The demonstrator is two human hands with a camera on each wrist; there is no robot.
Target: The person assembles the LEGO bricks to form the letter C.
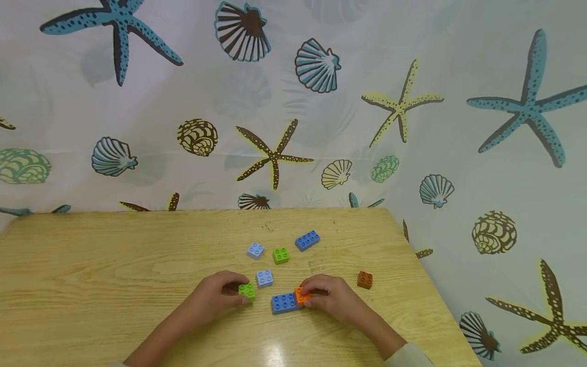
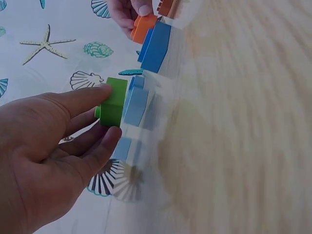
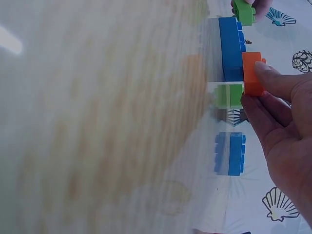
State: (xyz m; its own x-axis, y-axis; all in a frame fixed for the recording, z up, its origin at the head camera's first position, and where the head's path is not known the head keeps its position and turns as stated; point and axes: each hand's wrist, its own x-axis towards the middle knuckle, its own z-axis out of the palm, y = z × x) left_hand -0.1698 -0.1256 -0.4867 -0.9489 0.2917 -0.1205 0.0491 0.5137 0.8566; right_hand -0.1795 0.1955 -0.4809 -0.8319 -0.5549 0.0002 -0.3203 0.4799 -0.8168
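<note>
My left hand [image 1: 219, 294] pinches a green toy brick [image 2: 114, 102] between thumb and fingers, to the left of a long blue brick [image 1: 283, 303]. The right hand [image 1: 331, 296] grips an orange brick [image 3: 251, 73] at the right end of that blue brick, fingertips around its sides. In the right wrist view the orange brick sits against the studded side of the blue one. Just behind the two hands lies a light blue brick [image 1: 264, 278], its studs facing up.
Farther back are another light blue brick [image 1: 255, 250], a second green brick [image 1: 281, 255] and a second long blue brick [image 1: 307, 240]. A brown brick [image 1: 365, 279] lies to the right on the wooden table [image 1: 114, 265]. A patterned cloth [image 1: 206, 92] hangs behind.
</note>
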